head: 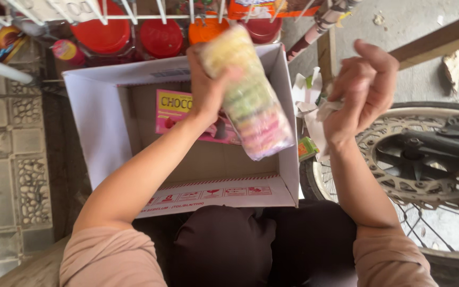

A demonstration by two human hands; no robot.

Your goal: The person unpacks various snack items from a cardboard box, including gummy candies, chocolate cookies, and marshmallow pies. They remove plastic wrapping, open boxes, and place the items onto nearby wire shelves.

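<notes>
Left hand (208, 87) wraps the clear plastic sleeve of pastel stacked snacks (248, 95), long axis tilted over the open white cardboard box (96, 106); right hand (359, 93) pinches, probably, crumpled wrapper (325, 109).

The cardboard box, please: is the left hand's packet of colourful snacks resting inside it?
No, the left hand holds the packet up above the cardboard box.
</notes>
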